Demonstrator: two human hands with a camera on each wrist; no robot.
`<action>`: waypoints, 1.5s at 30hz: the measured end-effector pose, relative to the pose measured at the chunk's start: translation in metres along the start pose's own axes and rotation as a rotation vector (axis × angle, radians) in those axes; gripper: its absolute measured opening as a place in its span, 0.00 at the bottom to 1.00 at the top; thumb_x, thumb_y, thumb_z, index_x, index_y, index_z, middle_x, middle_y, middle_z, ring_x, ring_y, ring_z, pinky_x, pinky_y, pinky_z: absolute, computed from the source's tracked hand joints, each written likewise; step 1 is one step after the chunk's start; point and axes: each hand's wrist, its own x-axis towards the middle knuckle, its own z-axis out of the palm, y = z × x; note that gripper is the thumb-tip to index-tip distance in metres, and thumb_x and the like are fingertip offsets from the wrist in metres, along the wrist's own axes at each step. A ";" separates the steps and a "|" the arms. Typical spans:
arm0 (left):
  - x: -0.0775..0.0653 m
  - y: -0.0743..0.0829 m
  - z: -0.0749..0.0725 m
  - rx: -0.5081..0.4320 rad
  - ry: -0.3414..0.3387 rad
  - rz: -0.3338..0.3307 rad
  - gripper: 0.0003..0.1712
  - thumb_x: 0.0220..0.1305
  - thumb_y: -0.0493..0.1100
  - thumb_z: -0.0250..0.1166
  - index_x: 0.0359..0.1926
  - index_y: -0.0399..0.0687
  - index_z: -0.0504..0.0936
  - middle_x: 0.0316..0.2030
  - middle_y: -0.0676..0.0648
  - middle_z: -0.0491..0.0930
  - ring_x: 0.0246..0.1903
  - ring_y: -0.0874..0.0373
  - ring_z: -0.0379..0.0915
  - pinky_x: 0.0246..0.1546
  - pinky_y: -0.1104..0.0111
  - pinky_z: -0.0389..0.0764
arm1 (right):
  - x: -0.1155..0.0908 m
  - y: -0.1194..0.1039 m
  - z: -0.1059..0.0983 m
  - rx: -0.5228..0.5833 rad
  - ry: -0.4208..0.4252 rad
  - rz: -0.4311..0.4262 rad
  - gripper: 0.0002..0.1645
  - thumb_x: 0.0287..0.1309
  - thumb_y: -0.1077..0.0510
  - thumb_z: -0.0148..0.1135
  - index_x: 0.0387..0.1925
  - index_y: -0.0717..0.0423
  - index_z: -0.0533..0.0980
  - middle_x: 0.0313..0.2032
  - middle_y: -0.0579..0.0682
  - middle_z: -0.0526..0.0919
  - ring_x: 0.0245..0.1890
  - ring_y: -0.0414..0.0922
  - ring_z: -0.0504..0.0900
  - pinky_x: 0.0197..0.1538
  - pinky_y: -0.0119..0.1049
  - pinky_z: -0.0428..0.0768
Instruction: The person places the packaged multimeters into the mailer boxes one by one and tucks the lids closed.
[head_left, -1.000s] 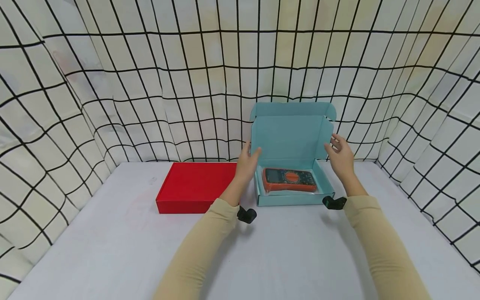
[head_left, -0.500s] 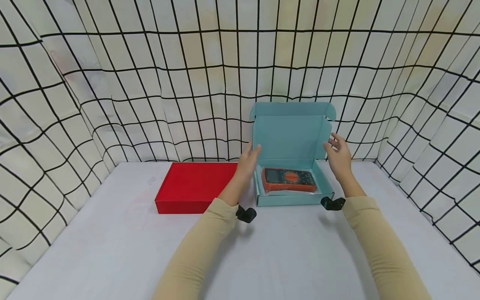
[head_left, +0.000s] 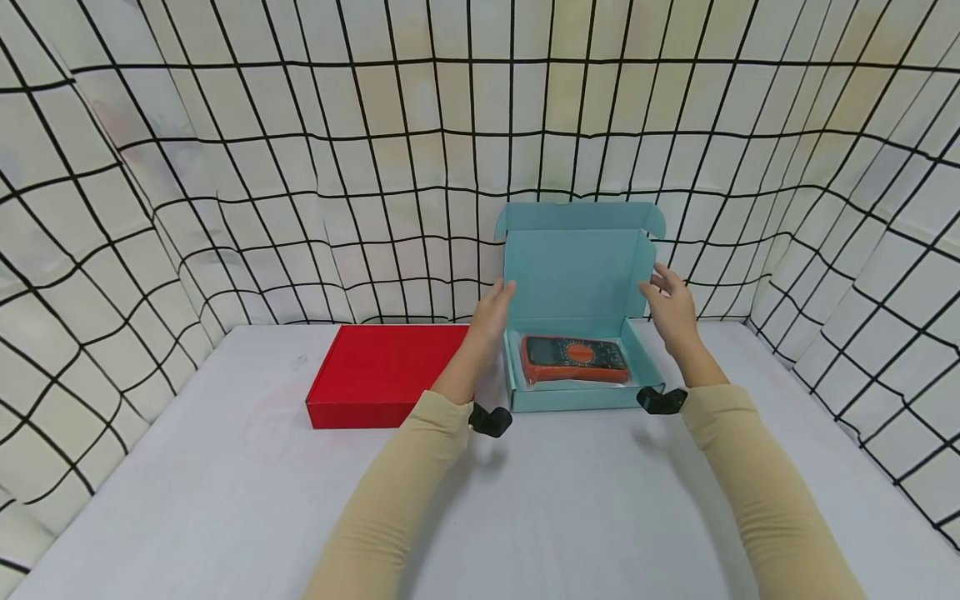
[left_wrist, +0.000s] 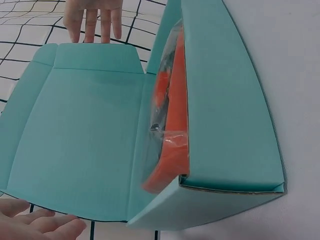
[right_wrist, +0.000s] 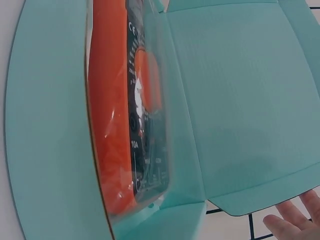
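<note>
A teal cardboard box point(head_left: 585, 400) sits on the table with its lid point(head_left: 577, 275) raised. In it lies an orange-and-black multimeter point(head_left: 577, 354) in a clear plastic bag point(left_wrist: 150, 150). At the lid's left edge is my left hand point(head_left: 487, 321), its fingers fairly straight and pointing up; the left wrist view has them point(left_wrist: 40, 222) alongside that edge. My right hand point(head_left: 675, 312) is at the lid's right edge, thumb apart and fingers lightly bent. In the right wrist view its fingertips point(right_wrist: 292, 220) are right at the side flap's rim. Neither hand grips the multimeter.
A closed red box point(head_left: 390, 367) stands left of the teal box, partly behind my left forearm. White cloth with a black grid point(head_left: 375, 167) encloses the table point(head_left: 570, 500) at the back and sides. A black wrist camera point(head_left: 491, 421) hangs under my left wrist.
The head view has turned slightly right. My left hand has risen a little along the lid's left edge, its thumb closer to the fingers. My right hand stays at the right edge.
</note>
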 end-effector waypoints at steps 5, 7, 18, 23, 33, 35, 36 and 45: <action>-0.001 -0.002 0.001 0.002 -0.009 0.010 0.38 0.81 0.56 0.46 0.82 0.44 0.48 0.80 0.44 0.49 0.78 0.48 0.45 0.75 0.51 0.53 | -0.002 0.000 0.006 0.014 0.027 0.022 0.37 0.77 0.53 0.48 0.81 0.56 0.52 0.74 0.64 0.62 0.74 0.61 0.60 0.71 0.59 0.63; -0.003 -0.005 0.001 0.019 -0.010 0.019 0.38 0.82 0.56 0.46 0.82 0.46 0.49 0.80 0.45 0.50 0.78 0.48 0.47 0.75 0.51 0.53 | -0.005 0.001 0.008 0.009 0.039 0.026 0.37 0.77 0.53 0.48 0.81 0.56 0.52 0.74 0.64 0.62 0.74 0.62 0.60 0.71 0.59 0.64; -0.013 -0.015 0.002 0.015 0.007 0.064 0.34 0.81 0.52 0.47 0.80 0.44 0.55 0.78 0.42 0.56 0.76 0.47 0.52 0.74 0.51 0.57 | -0.014 0.003 0.008 0.002 0.061 0.026 0.36 0.77 0.55 0.48 0.80 0.57 0.53 0.68 0.66 0.66 0.69 0.61 0.67 0.66 0.56 0.69; -0.016 -0.022 -0.001 -0.017 -0.009 0.094 0.33 0.83 0.52 0.44 0.79 0.42 0.55 0.77 0.41 0.57 0.75 0.45 0.53 0.73 0.49 0.57 | -0.019 0.006 0.007 -0.031 0.066 0.026 0.36 0.77 0.55 0.47 0.80 0.58 0.53 0.66 0.67 0.67 0.68 0.62 0.69 0.65 0.56 0.70; -0.023 -0.029 -0.007 -0.071 -0.064 0.061 0.34 0.82 0.57 0.40 0.77 0.42 0.55 0.76 0.38 0.56 0.75 0.39 0.52 0.72 0.41 0.56 | -0.027 0.014 0.006 -0.086 0.042 -0.023 0.34 0.77 0.56 0.49 0.78 0.61 0.58 0.64 0.69 0.69 0.62 0.63 0.72 0.63 0.57 0.72; -0.023 -0.030 -0.008 -0.077 -0.073 0.048 0.35 0.82 0.57 0.40 0.78 0.42 0.54 0.76 0.38 0.56 0.76 0.40 0.52 0.72 0.42 0.55 | -0.029 0.017 0.005 -0.100 0.038 -0.044 0.33 0.77 0.56 0.49 0.77 0.61 0.59 0.64 0.69 0.70 0.61 0.63 0.72 0.63 0.58 0.72; -0.024 -0.030 -0.009 -0.081 -0.077 0.042 0.35 0.82 0.58 0.39 0.78 0.42 0.54 0.76 0.38 0.56 0.76 0.40 0.52 0.73 0.42 0.55 | -0.030 0.018 0.005 -0.106 0.037 -0.050 0.33 0.77 0.56 0.49 0.77 0.61 0.60 0.64 0.69 0.70 0.61 0.63 0.72 0.63 0.58 0.72; -0.024 -0.031 -0.013 -0.092 -0.098 0.017 0.34 0.82 0.58 0.38 0.78 0.43 0.56 0.76 0.39 0.57 0.75 0.40 0.54 0.73 0.43 0.55 | -0.033 0.023 -0.001 -0.124 0.003 -0.061 0.33 0.76 0.55 0.50 0.76 0.63 0.61 0.62 0.70 0.69 0.63 0.65 0.72 0.64 0.60 0.71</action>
